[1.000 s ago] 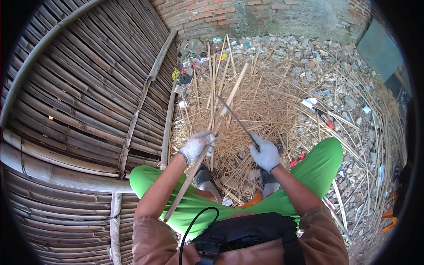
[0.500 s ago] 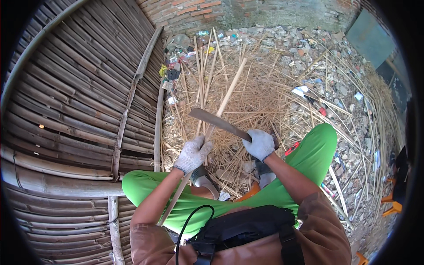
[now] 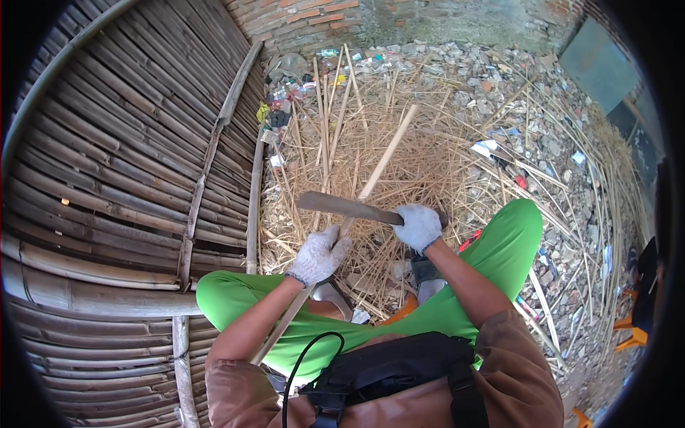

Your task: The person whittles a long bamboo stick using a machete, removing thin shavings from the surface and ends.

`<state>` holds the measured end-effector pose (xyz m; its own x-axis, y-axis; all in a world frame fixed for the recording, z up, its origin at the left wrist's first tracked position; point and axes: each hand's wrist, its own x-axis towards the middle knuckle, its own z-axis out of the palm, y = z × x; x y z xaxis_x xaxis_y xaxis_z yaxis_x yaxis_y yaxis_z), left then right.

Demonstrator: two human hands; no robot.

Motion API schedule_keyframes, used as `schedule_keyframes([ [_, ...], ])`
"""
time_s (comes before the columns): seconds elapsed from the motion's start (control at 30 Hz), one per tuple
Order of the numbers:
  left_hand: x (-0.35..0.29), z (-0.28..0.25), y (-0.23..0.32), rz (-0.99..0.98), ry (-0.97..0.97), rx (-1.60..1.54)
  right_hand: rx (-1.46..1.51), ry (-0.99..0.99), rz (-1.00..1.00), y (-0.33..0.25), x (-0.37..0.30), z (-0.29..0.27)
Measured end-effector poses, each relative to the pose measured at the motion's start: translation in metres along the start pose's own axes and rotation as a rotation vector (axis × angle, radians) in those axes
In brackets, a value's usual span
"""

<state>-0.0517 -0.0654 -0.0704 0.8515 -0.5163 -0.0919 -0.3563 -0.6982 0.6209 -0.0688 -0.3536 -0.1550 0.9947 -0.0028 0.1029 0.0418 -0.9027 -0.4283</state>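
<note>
A white knitted glove covers my left hand (image 3: 319, 255), which is closed around a long pale bamboo strip (image 3: 389, 155). The strip slants from beside my left arm, through the hand, up over the shavings. My right hand (image 3: 418, 227), gloved too, grips the handle of a machete (image 3: 341, 205). Its broad, worn brown blade points left and lies across the strip just beyond my left hand. Whether the edge bites into the strip cannot be made out. The handle's butt shows past the right glove.
Bamboo shavings (image 3: 421, 167) cover the rubble between my feet. Thin split strips (image 3: 327, 128) lie at the far left of the pile, more along the right. A bamboo slat wall (image 3: 128, 150) stands close on my left, a brick wall (image 3: 314, 23) at the back. An orange stool (image 3: 631, 334) stands far right.
The machete blade has come nearer to me at its tip and lies more level. The bamboo strip's far end has shifted right and slightly closer. My left hand has moved slightly right and nearer.
</note>
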Motion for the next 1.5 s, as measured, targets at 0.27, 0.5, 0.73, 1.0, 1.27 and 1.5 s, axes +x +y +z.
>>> schedule_keyframes([
  [0.27,0.006,0.005,0.001,0.327,0.199,0.073,0.058,-0.077,-0.106,-0.018,-0.011,0.003],
  [0.5,0.008,0.001,0.009,-0.27,-0.085,-0.147,0.059,-0.081,0.023,-0.018,-0.005,0.003],
  [0.73,0.01,0.014,0.003,-0.127,-0.033,-0.144,0.06,-0.077,0.033,-0.014,0.0,-0.001],
  [1.0,0.007,0.014,0.007,-0.103,-0.048,-0.274,0.068,-0.115,-0.032,-0.015,-0.006,0.004],
  [1.27,0.013,0.027,-0.01,-0.22,-0.107,-0.126,0.056,-0.147,0.106,-0.019,-0.002,0.005],
  [1.5,0.003,0.034,-0.021,-0.22,-0.055,-0.192,-0.04,-0.123,0.179,-0.008,0.011,-0.005],
])
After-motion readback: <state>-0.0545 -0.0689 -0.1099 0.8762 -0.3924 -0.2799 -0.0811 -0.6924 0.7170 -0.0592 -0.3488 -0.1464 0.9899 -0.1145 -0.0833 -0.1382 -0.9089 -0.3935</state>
